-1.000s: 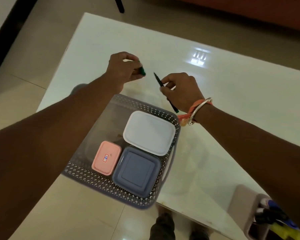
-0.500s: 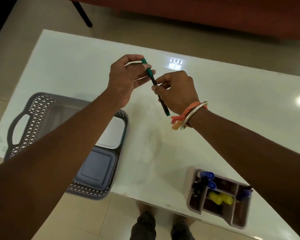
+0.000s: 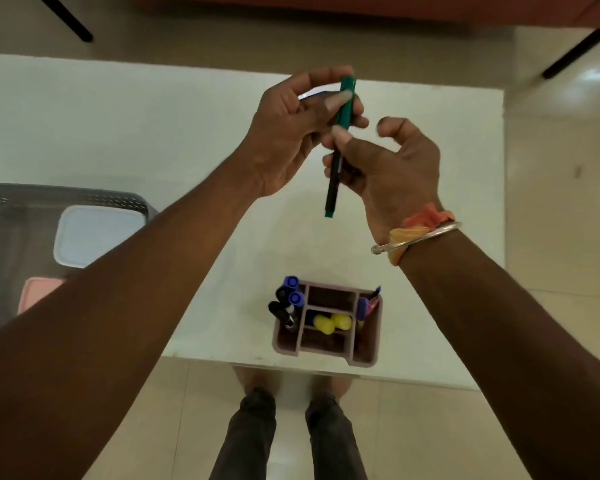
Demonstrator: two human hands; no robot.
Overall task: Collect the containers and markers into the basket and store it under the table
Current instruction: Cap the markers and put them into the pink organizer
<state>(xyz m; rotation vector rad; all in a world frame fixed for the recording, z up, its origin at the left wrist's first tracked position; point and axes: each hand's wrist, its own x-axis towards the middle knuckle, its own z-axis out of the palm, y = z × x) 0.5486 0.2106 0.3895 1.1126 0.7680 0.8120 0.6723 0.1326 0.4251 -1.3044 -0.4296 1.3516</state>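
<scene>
A black marker [image 3: 334, 183] with a green cap [image 3: 345, 102] hangs upright above the white table [image 3: 84, 133]. My left hand [image 3: 291, 133] pinches the cap end with thumb and fingers. My right hand [image 3: 392, 168] holds the black barrel with thumb and lower fingers, its index finger raised off it. The grey perforated basket [image 3: 84, 199] stands at the left table edge, holding a white-lidded container [image 3: 97, 233] and a pink one [image 3: 37, 289], both partly hidden by my left forearm.
A mauve divided holder [image 3: 368, 341] stands at the table's near edge with blue, black and yellow markers [image 3: 326, 323] in it. My legs and feet show below the edge. Dark furniture legs and a reddish sofa lie beyond the table.
The cap now sits on the marker's tip; both hands rose with it. The view swung right, so the basket slid to the left edge and the marker holder moved to the centre.
</scene>
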